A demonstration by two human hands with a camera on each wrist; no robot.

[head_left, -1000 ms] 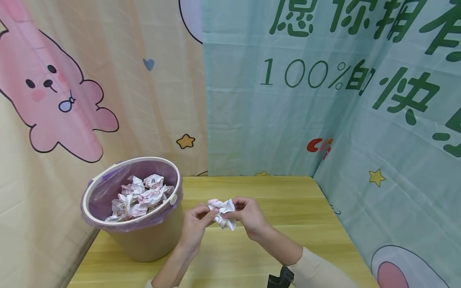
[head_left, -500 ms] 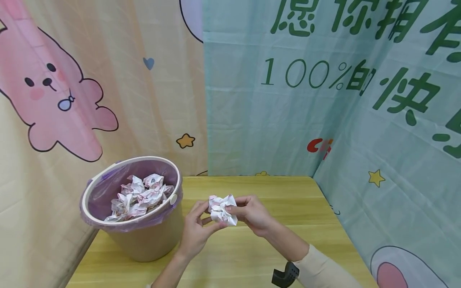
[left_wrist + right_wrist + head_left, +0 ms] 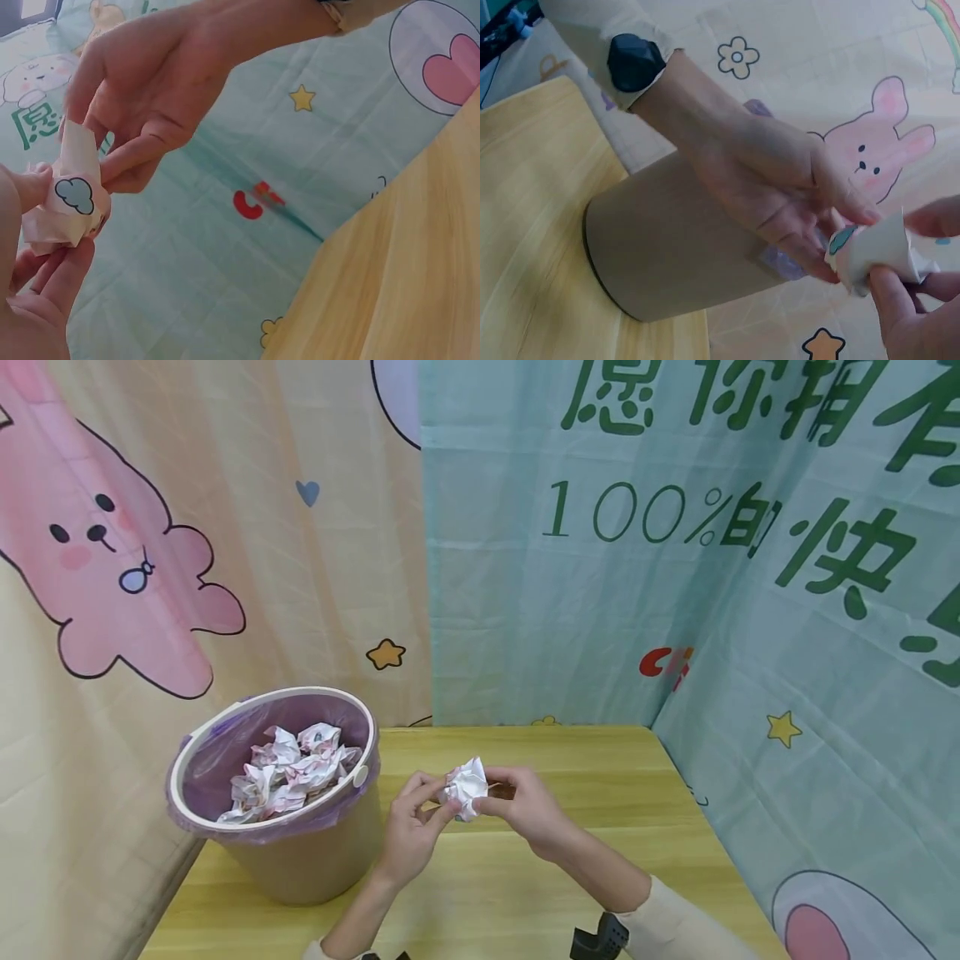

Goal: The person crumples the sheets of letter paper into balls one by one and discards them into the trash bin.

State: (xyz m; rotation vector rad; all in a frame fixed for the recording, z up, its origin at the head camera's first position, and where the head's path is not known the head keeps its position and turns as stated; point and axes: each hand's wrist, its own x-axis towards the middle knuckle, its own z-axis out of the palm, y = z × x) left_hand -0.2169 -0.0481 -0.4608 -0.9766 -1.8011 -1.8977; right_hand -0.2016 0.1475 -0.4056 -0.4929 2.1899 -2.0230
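A crumpled ball of white paper (image 3: 468, 788) with pinkish print is held in the air between both hands, above the table. My left hand (image 3: 412, 831) pinches it from the left, thumb in front and fingers behind. From the right, my right hand (image 3: 528, 810) grips its other side between thumb and fingers. In the left wrist view a blue cloud print shows on the paper ball (image 3: 75, 196), and a flap of it stands up beside the right fingers. The right wrist view has the paper ball (image 3: 874, 251) between the fingertips of both hands.
A beige bin (image 3: 300, 868) with a purple liner (image 3: 206, 772) stands on the wooden table (image 3: 525, 893) to the left of my hands. Several crumpled papers (image 3: 300, 768) lie inside it. Printed curtains (image 3: 525, 610) hang behind and at the sides.
The paper has become a smaller, tighter ball and has turned in my fingers. Both hands have shifted their grip on it. The bin has not moved.
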